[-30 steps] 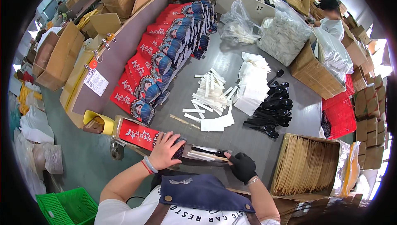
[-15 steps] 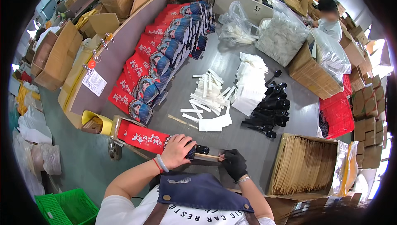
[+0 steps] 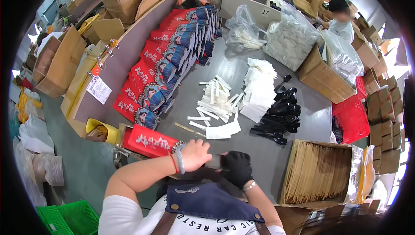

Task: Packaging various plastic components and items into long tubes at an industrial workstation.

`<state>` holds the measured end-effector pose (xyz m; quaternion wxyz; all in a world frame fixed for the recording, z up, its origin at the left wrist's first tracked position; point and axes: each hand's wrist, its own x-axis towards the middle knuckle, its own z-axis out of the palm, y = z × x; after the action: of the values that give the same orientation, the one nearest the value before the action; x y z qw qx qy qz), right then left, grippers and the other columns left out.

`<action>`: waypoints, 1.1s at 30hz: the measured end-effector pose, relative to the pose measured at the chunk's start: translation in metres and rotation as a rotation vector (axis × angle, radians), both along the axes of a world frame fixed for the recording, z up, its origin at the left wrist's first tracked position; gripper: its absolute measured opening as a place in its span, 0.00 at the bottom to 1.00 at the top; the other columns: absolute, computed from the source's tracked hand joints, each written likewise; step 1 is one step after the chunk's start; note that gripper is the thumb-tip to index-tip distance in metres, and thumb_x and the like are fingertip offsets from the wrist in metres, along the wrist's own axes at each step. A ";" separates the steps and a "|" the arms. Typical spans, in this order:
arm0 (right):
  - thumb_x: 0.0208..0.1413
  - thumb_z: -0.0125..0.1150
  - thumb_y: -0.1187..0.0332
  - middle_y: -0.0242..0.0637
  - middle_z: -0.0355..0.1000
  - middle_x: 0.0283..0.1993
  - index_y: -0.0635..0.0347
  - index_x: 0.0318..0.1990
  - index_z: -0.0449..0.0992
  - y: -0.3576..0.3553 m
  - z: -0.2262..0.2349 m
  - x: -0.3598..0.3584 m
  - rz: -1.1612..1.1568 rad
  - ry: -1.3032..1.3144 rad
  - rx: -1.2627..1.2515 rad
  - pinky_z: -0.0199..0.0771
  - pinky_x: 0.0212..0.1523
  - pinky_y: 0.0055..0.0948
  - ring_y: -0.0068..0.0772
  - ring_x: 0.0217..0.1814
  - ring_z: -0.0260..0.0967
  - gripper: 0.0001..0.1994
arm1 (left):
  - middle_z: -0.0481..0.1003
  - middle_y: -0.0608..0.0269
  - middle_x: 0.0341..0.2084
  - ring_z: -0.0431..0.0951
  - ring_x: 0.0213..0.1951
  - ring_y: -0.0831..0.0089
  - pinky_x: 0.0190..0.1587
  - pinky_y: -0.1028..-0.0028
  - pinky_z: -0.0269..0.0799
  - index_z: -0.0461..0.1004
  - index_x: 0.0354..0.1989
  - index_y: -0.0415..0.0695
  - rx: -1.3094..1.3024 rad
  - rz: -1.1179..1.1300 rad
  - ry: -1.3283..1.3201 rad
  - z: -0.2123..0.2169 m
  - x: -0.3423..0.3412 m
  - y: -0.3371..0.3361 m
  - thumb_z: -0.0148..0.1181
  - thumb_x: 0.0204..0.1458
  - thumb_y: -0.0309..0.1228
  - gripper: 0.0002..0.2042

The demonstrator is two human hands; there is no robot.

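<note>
Holding: the left hand [image 3: 195, 155] and the right hand [image 3: 235, 168] are meeting over a small grey packet [image 3: 215, 161] at the near edge of the grey worktop [image 3: 229, 68], just in front of the person's chest
Left hand: bare, wearing a red cord and a pale bangle at the wrist; its fingers are curling closed around the packet's left end
Right hand: wearing a black glove; its fingers are curling shut on the packet's right end, though how much of it they are gripping is hidden
Packet: lying between the two hands, mostly covered by them, so its shape is unclear
Red box: a long red carton [image 3: 149, 141] is lying just left of the left hand, touching the worktop's edge
Red stacks: rows of red and blue packages [image 3: 170, 68] are leaning along the worktop's left wall
White strips: a loose pile of white paper sleeves [image 3: 216, 101] is lying mid-worktop, well beyond the hands
Black spoons: a heap of black plastic spoons [image 3: 279, 116] is sitting to the right of the strips
Cardboard box: an open box of tan envelopes [image 3: 320, 172] is standing right of the right hand
</note>
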<state>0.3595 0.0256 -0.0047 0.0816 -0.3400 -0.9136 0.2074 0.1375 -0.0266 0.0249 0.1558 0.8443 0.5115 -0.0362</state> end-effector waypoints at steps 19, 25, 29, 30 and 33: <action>0.37 0.69 0.49 0.36 0.71 0.41 0.52 0.42 0.75 -0.004 0.034 0.010 -0.022 -0.177 0.028 0.64 0.43 0.41 0.39 0.42 0.71 0.25 | 0.58 0.47 0.60 0.50 0.65 0.46 0.65 0.43 0.36 0.66 0.57 0.40 0.163 0.948 -0.381 -0.070 -0.033 -0.059 0.74 0.28 0.53 0.46; 0.38 0.68 0.46 0.38 0.72 0.45 0.52 0.46 0.75 -0.012 -0.011 -0.032 0.041 -0.141 -0.135 0.64 0.46 0.45 0.43 0.45 0.70 0.28 | 0.58 0.47 0.61 0.48 0.66 0.44 0.65 0.41 0.35 0.64 0.59 0.40 0.106 0.885 -0.346 -0.067 -0.032 -0.055 0.72 0.30 0.55 0.47; 0.41 0.68 0.47 0.42 0.69 0.52 0.53 0.55 0.69 -0.021 -0.022 -0.052 0.100 0.117 -0.074 0.60 0.54 0.46 0.44 0.54 0.66 0.33 | 0.62 0.52 0.60 0.54 0.64 0.48 0.65 0.43 0.40 0.65 0.59 0.44 -0.057 0.809 -0.271 -0.054 -0.039 -0.044 0.69 0.37 0.53 0.41; 0.41 0.68 0.48 0.41 0.69 0.52 0.52 0.56 0.69 -0.015 -0.018 -0.046 0.069 0.122 -0.102 0.59 0.55 0.45 0.44 0.53 0.66 0.34 | 0.62 0.52 0.60 0.54 0.64 0.48 0.65 0.43 0.40 0.65 0.59 0.44 -0.029 0.789 -0.277 -0.061 -0.044 -0.032 0.69 0.37 0.53 0.41; 0.42 0.69 0.50 0.40 0.70 0.50 0.51 0.54 0.71 0.004 -0.011 -0.002 -0.170 0.261 -0.078 0.62 0.54 0.44 0.43 0.53 0.67 0.31 | 0.70 0.57 0.51 0.65 0.57 0.52 0.60 0.51 0.54 0.72 0.52 0.47 0.067 0.664 -0.551 -0.087 -0.057 -0.001 0.68 0.42 0.44 0.28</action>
<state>0.3572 0.0296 -0.0155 0.2038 -0.3893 -0.8544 0.2773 0.0803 -0.0275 -0.0621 0.2621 0.6165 0.6957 0.2593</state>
